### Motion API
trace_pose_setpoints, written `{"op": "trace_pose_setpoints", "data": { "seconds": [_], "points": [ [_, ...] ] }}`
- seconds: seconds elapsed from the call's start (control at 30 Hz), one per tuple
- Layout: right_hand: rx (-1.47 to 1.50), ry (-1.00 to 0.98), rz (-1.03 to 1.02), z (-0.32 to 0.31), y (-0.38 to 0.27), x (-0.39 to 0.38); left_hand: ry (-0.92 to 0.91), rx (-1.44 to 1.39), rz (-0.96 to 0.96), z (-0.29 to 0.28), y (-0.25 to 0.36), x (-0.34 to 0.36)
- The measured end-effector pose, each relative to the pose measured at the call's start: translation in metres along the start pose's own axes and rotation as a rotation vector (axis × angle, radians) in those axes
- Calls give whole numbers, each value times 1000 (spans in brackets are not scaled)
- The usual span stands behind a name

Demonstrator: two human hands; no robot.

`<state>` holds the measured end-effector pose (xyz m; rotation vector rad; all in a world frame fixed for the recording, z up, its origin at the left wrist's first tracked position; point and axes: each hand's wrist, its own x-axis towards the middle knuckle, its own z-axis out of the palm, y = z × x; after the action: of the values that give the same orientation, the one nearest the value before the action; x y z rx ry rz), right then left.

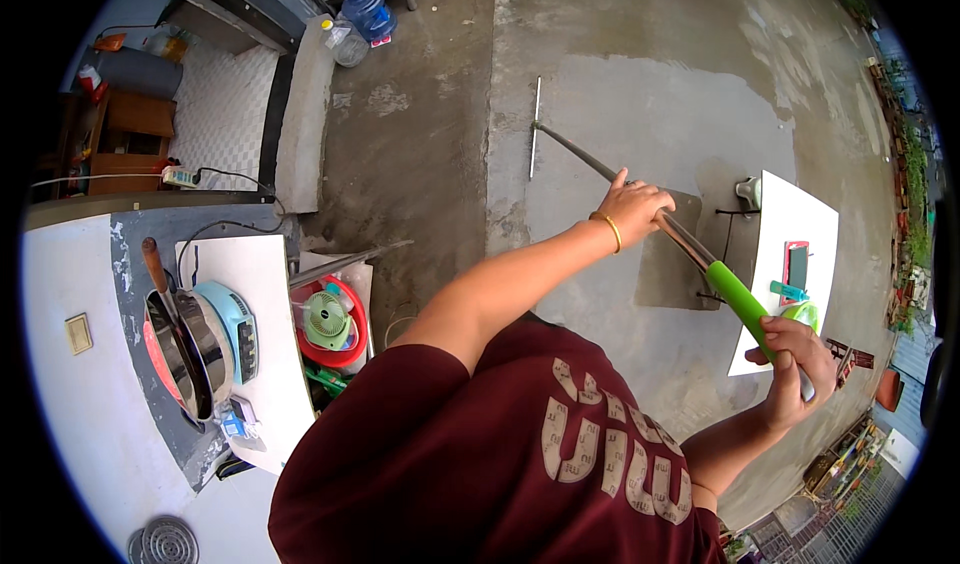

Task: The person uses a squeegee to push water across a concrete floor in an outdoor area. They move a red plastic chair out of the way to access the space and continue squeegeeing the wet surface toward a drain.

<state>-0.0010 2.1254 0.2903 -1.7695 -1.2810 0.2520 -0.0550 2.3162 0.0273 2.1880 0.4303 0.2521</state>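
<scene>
A floor squeegee point(592, 162) with a long metal pole runs slantwise across the view. Its thin, pale blade bar point(534, 154) lies on the wet concrete floor point(620, 94), ahead and to the left. My left hand point(636, 214), with a yellow bangle at the wrist, is closed around the middle of the pole. Farther back, my right hand point(800, 362) is closed around the bright green grip point(740, 299) near its end.
At right a white table point(818, 226) holds a red-edged tablet-like item point(796, 266). A white counter point(225, 254) at left bears a pan point(190, 349) on a blue appliance. Beside it stands a red basin point(352, 349) with a green fan point(328, 319). Water bottles point(368, 14) stand at far left.
</scene>
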Motion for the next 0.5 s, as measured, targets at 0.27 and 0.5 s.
{"op": "trace_pose_setpoints", "data": {
  "seconds": [0.27,0.5],
  "points": [
    [-55,122,-119,-32,-30,-73,17,-137,38,61,49,-79],
    [561,118,-19,-2,-22,-128,-49,-359,-63,39,68,-62]
  ]
}}
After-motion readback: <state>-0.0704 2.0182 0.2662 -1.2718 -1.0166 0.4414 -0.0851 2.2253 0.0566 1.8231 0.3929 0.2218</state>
